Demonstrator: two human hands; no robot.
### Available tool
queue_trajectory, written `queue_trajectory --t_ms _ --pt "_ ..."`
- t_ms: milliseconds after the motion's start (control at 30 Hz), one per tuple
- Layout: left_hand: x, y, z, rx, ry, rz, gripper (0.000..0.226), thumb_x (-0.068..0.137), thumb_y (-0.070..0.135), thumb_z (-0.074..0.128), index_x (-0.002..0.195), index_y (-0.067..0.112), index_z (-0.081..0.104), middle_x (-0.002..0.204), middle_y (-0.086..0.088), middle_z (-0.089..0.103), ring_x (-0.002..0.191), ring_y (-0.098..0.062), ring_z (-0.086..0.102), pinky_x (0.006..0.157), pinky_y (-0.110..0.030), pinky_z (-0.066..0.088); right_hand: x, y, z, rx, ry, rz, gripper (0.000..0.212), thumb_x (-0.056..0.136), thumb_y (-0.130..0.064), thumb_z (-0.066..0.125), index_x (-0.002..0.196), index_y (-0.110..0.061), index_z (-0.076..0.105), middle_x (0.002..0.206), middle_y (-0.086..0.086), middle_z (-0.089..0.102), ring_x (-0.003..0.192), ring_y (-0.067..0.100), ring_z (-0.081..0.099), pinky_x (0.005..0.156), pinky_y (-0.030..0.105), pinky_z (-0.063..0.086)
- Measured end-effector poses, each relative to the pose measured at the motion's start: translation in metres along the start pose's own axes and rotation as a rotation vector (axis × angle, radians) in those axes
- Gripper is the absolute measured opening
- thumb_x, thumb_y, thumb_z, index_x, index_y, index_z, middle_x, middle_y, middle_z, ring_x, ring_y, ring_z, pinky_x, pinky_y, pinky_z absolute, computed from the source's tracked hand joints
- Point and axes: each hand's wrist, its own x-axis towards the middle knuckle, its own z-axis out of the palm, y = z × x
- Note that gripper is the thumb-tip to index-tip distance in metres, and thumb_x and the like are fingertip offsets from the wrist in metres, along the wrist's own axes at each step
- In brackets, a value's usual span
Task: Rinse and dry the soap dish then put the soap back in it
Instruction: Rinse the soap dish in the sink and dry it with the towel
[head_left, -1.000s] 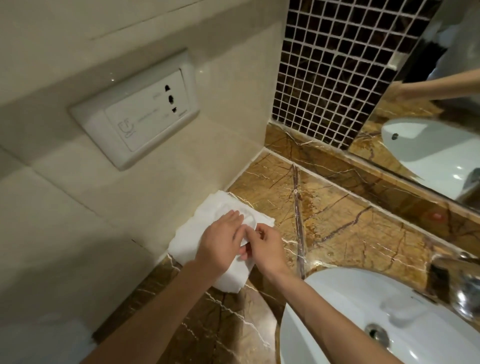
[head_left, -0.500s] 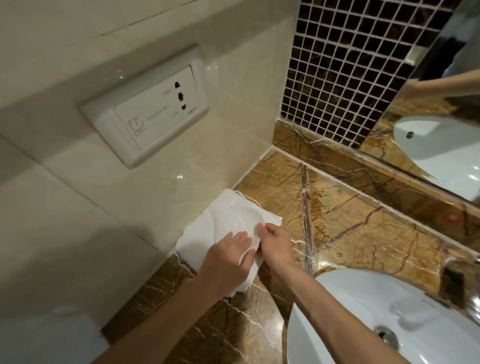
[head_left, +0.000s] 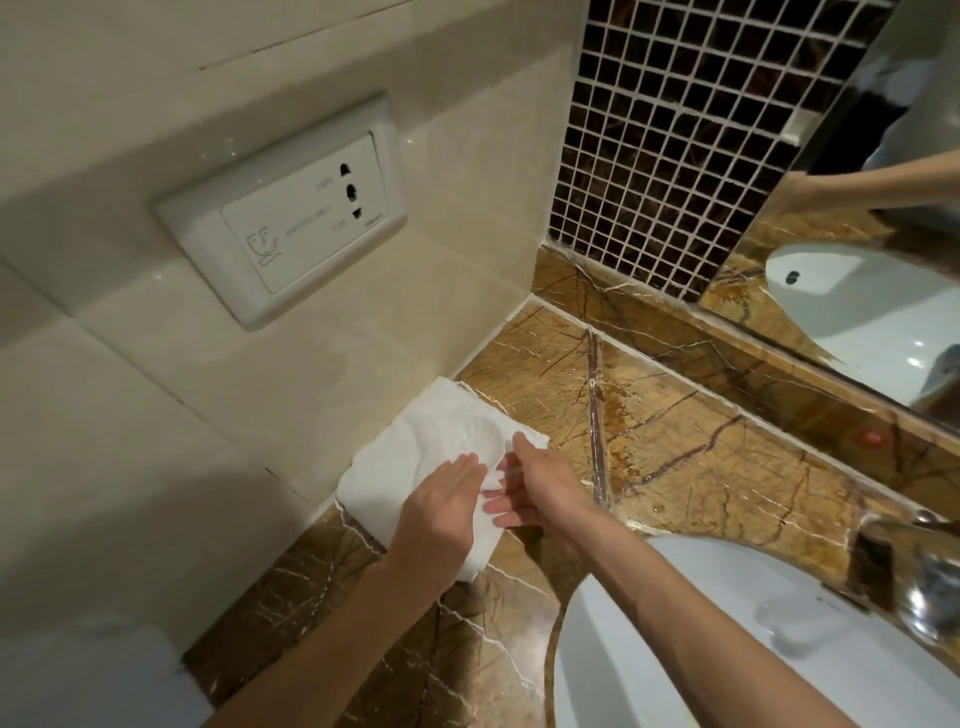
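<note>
A white shell-shaped soap dish lies on a folded white towel on the brown marble counter, against the left wall. My left hand rests flat on the dish's near edge and the towel, fingers stretched out. My right hand grips the dish's right rim, thumb on top and fingers beneath. Something white shows between the two hands; I cannot tell whether it is towel or soap. No bar of soap is plainly visible.
A white basin fills the lower right, with a chrome tap at its right edge. The marble counter runs back to a mirror and dark mosaic tiles. A wall socket sits on the left wall.
My left hand has slid back toward me off the top of the dish, uncovering its ribbed shell surface. My right hand has stayed at the right rim.
</note>
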Motion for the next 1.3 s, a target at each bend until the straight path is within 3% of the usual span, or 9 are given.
queue_trajectory --t_ms 300,467,533,600,700,867,1000,1200,1300 --pt "-0.013 -0.026 -0.014 -0.089 -0.007 0.022 0.035 0.06 -0.017 0.065 0.093 -0.008 0.07 0.094 -0.02 0.073 0.088 -0.034 0.071 0.074 -0.062 0.052 0.019 -0.022 -0.001 -0.372 -0.198 -0.133 0.017 0.102 -0.016 0.045 0.104 -0.003 0.055 0.064 0.017 0.068 0.049 0.024 0.066 0.042 0.027 0.052" --pt "-0.014 -0.026 -0.014 0.017 -0.091 0.095 0.05 0.038 -0.011 0.089 0.085 -0.01 0.071 0.091 -0.024 0.073 0.082 -0.04 0.07 0.057 -0.057 0.053 0.012 -0.007 0.002 -0.344 -0.064 -0.236 0.009 0.101 -0.009 0.043 0.093 -0.005 0.046 0.053 0.015 0.065 0.046 0.028 0.065 0.041 0.036 0.052" --pt "-0.008 -0.018 -0.011 0.013 -0.127 0.054 0.047 0.05 -0.013 0.084 0.094 -0.013 0.067 0.101 -0.029 0.069 0.092 -0.041 0.068 0.068 -0.054 0.054 0.007 -0.001 0.006 -0.325 0.007 -0.269 0.01 0.101 -0.009 0.04 0.092 -0.007 0.043 0.057 0.018 0.064 0.045 0.03 0.066 0.045 0.043 0.055" --pt "0.004 -0.008 -0.012 -0.04 -0.18 -0.076 0.046 0.085 0.007 0.065 0.125 -0.009 0.05 0.137 -0.025 0.049 0.129 -0.03 0.047 0.108 -0.034 0.031 0.003 0.006 0.012 -0.337 0.062 -0.286 0.012 0.1 -0.011 0.041 0.088 -0.01 0.04 0.056 0.015 0.062 0.046 0.031 0.066 0.049 0.047 0.054" --pt "0.009 -0.002 -0.005 -0.053 -0.3 -0.198 0.052 0.099 0.029 0.036 0.145 0.007 0.025 0.157 -0.008 0.018 0.146 -0.015 0.009 0.113 -0.022 -0.007 -0.002 0.015 0.018 -0.384 0.146 -0.267 0.018 0.097 -0.017 0.044 0.08 -0.014 0.042 0.062 0.01 0.061 0.052 0.028 0.061 0.054 0.042 0.049" --pt "0.011 0.014 -0.002 -0.181 -0.224 -0.304 0.044 0.098 0.013 0.038 0.142 0.014 0.036 0.151 -0.005 0.036 0.141 -0.017 0.028 0.112 -0.019 0.013 -0.002 0.02 0.021 -0.253 0.136 -0.198 0.038 0.092 -0.009 0.046 0.054 -0.009 0.048 0.045 0.009 0.051 0.047 0.024 0.051 0.054 0.038 0.044" --pt "0.003 0.021 -0.007 -0.315 -0.105 -0.441 0.035 0.093 0.012 0.048 0.127 0.018 0.05 0.117 -0.007 0.068 0.109 -0.026 0.062 0.094 -0.037 0.047 -0.001 0.011 0.014 -0.228 0.002 -0.092 0.029 0.089 -0.016 0.042 0.07 -0.003 0.059 0.047 0.008 0.062 0.04 0.022 0.058 0.045 0.029 0.047" --pt "-0.022 0.019 -0.006 -0.318 0.118 -0.178 0.031 0.079 -0.012 0.06 0.107 0.0 0.065 0.089 -0.011 0.074 0.072 -0.025 0.07 0.065 -0.03 0.056 0.013 -0.012 0.011 -0.519 -0.009 -0.206 0.022 0.094 -0.027 0.045 0.096 -0.005 0.05 0.07 0.017 0.071 0.043 0.023 0.065 0.032 0.022 0.035" --pt "-0.025 0.014 0.005 -0.041 0.189 -0.054 0.027 0.075 -0.002 0.071 0.101 -0.008 0.068 0.093 -0.018 0.074 0.08 -0.028 0.072 0.069 -0.03 0.06 0.012 -0.009 0.008 -0.569 -0.025 -0.243 0.016 0.095 -0.014 0.04 0.099 -0.001 0.047 0.067 0.018 0.069 0.041 0.021 0.064 0.03 0.02 0.034"
